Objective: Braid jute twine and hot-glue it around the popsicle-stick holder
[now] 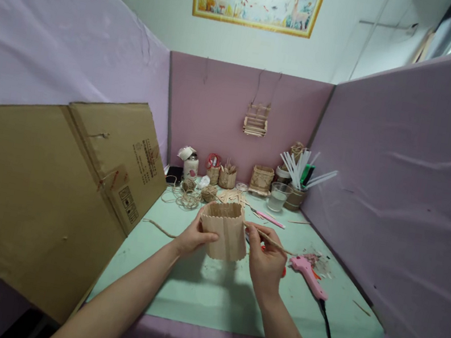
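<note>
My left hand (195, 237) grips a small holder made of wooden craft sticks (222, 238) by its left side, thumb on the front wall. The holder is raised over the table, its scalloped rim upward and its inside partly showing. In my right hand (268, 262) a length of jute twine (270, 239) is pinched between thumb and fingers. One end of the twine meets the holder's upper right edge; the rest trails right towards the pink glue gun (310, 276). Behind my right hand, something with red parts is mostly hidden.
A large cardboard sheet (52, 192) leans at the left. Along the back stand a jar (191, 166), a stick-filled cup (227, 177), a woven-looking box (262, 180), a clear cup (278, 197) and a pot of glue sticks (295, 197). Twine balls (209, 193) and a pink knife (269, 218) lie before them.
</note>
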{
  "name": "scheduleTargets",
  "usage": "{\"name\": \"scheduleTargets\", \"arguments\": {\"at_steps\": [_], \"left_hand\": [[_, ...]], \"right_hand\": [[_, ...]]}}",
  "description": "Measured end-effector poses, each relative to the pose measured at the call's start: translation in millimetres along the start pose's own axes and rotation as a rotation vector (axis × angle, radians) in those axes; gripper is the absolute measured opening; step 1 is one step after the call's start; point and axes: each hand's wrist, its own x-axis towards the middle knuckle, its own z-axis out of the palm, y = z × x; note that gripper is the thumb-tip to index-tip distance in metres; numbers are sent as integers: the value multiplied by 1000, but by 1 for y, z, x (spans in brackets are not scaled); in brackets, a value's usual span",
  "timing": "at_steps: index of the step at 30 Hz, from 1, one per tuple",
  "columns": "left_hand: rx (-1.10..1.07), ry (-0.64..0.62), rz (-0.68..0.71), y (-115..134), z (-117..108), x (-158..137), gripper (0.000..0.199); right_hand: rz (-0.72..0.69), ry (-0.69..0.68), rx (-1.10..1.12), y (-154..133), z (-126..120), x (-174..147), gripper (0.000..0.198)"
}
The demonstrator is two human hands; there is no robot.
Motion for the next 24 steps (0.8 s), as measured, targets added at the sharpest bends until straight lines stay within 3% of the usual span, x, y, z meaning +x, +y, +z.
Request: {"name": "scheduleTargets", "arguments": {"at_steps": [12, 24], "left_hand": [[188, 141, 90, 6, 10, -1, 110], [204, 225, 105, 8, 17, -1, 109]], "right_hand": [[-93, -33, -52, 16, 9, -1, 25], [-148, -12, -61, 21, 20, 2, 24]]}}
